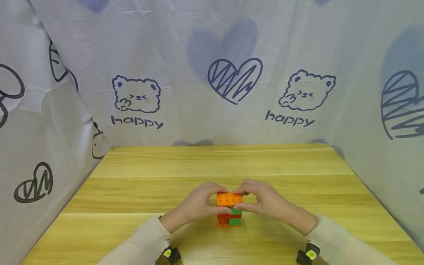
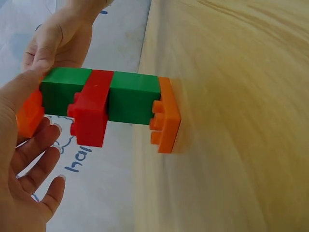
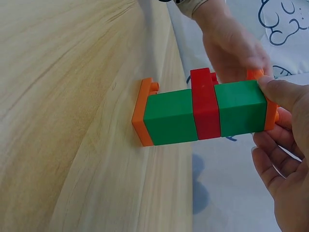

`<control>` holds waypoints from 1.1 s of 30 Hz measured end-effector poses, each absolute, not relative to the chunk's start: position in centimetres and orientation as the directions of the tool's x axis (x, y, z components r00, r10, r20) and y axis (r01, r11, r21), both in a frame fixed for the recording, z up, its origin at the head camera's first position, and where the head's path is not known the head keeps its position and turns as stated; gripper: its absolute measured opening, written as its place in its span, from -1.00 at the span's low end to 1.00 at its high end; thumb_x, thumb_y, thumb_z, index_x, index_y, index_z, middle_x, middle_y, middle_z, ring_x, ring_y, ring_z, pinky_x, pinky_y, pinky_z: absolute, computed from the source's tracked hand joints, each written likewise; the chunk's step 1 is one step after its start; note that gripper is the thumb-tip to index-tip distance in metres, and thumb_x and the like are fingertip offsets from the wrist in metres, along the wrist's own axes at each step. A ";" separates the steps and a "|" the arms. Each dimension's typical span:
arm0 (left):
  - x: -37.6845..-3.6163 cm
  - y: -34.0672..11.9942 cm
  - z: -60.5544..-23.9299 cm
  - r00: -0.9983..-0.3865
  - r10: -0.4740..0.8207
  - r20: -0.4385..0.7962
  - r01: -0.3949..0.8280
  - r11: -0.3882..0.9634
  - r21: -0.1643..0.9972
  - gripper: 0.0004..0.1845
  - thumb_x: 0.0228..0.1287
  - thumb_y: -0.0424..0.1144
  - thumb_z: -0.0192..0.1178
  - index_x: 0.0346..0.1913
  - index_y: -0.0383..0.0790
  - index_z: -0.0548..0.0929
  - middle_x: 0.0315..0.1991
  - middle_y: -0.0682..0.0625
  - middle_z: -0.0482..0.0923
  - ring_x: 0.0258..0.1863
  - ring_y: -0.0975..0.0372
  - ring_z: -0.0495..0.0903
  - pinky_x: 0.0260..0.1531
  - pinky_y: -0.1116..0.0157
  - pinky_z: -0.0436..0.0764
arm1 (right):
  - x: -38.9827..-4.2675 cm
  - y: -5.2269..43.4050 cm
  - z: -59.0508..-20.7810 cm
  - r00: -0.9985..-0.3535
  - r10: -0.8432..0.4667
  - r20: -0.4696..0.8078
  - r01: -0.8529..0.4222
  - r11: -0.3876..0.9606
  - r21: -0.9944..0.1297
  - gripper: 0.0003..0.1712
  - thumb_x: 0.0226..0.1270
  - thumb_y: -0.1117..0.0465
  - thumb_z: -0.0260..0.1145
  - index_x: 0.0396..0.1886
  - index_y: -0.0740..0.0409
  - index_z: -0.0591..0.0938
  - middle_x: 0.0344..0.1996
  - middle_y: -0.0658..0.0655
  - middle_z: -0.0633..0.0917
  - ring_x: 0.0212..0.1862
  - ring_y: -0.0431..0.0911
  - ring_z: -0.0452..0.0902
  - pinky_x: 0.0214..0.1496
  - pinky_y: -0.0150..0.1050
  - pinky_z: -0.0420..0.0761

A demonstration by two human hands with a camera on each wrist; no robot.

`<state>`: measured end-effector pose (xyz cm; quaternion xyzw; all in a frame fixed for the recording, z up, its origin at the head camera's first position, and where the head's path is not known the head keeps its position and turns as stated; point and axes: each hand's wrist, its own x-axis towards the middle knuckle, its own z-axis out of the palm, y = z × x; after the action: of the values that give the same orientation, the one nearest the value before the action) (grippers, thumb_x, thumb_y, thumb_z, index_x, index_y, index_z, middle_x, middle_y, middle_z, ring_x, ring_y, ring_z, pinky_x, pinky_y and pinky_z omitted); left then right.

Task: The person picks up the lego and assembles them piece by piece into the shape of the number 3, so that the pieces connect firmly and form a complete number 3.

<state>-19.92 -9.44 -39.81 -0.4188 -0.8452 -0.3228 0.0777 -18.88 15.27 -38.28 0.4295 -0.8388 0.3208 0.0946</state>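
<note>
A tower of toy building blocks stands upright on the table. At its foot is a thin orange block point(image 3: 141, 116), carrying a green block point(image 2: 134, 98), then a red block point(image 2: 91, 116) and a second green block point(image 3: 241, 108). An orange block point(image 1: 228, 198) with studs on top caps the stack. My left hand point(image 1: 201, 202) holds the left end of this top block between thumb and fingers. At the other end, my right hand point(image 1: 263, 200) pinches it, with the thumb low near the upper green block. Orange and red blocks jut out past the green ones on the left side.
The wooden table point(image 1: 139, 195) spreads around the tower. White fabric point(image 1: 185, 106) with printed hearts and bears hangs behind the table and along both sides. Black wrist devices point(image 1: 308, 253) sit below both sleeves.
</note>
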 end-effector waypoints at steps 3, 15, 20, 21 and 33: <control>-19.6 -9.8 -39.5 -0.618 0.659 0.430 0.780 0.445 0.439 -0.59 0.24 0.07 0.32 0.04 -0.08 0.68 -0.06 0.12 0.65 -0.05 0.27 0.56 -0.02 0.22 0.56 | -18.9 15.3 -38.3 -0.613 -0.661 0.434 -0.781 0.425 -0.457 -0.61 0.25 -0.06 0.40 -0.01 0.01 0.69 -0.23 -0.19 0.62 -0.16 -0.30 0.55 -0.11 -0.26 0.62; -19.4 -9.7 -38.7 -0.405 0.722 0.561 0.889 0.454 0.058 -0.59 0.37 0.09 0.19 -0.08 -0.21 0.74 -0.25 0.06 0.68 -0.24 0.25 0.57 -0.16 0.34 0.58 | -18.7 15.2 -38.7 -0.631 -0.636 0.445 -0.768 0.429 -0.475 -0.61 0.23 -0.04 0.43 -0.01 0.01 0.70 -0.23 -0.20 0.64 -0.18 -0.28 0.57 -0.14 -0.27 0.61; -19.6 -9.8 -38.6 -0.304 0.749 0.589 0.894 0.438 -0.095 -0.59 0.33 0.08 0.24 -0.14 -0.24 0.75 -0.32 0.05 0.70 -0.30 0.22 0.58 -0.17 0.30 0.58 | -18.4 15.0 -38.7 -0.657 -0.608 0.445 -0.752 0.481 -0.452 -0.60 0.23 -0.09 0.41 -0.02 0.00 0.71 -0.25 -0.19 0.66 -0.21 -0.22 0.58 -0.15 -0.19 0.61; -19.7 -9.9 -38.6 -0.296 0.752 0.590 0.894 0.436 -0.107 -0.59 0.32 0.08 0.24 -0.14 -0.24 0.75 -0.32 0.05 0.70 -0.30 0.22 0.58 -0.16 0.30 0.58 | -18.4 14.9 -38.7 -0.657 -0.604 0.451 -0.752 0.485 -0.446 -0.60 0.23 -0.08 0.41 -0.02 0.00 0.71 -0.24 -0.18 0.66 -0.20 -0.22 0.58 -0.15 -0.18 0.62; -19.8 -10.4 -39.9 -0.393 0.694 0.603 0.902 0.417 0.108 -0.52 0.28 0.11 0.26 0.02 -0.22 0.70 -0.21 0.05 0.68 -0.21 0.25 0.56 -0.15 0.35 0.58 | -17.8 15.0 -41.3 -0.715 -0.526 0.460 -0.692 0.438 -0.575 -0.49 0.25 0.07 0.44 0.12 0.19 0.55 -0.09 -0.08 0.66 -0.13 -0.23 0.56 -0.08 -0.12 0.63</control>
<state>-19.81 -10.37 -39.87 -0.4949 -0.8063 -0.2155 0.2418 -17.84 14.96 -41.29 0.3619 -0.8412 0.3874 0.1068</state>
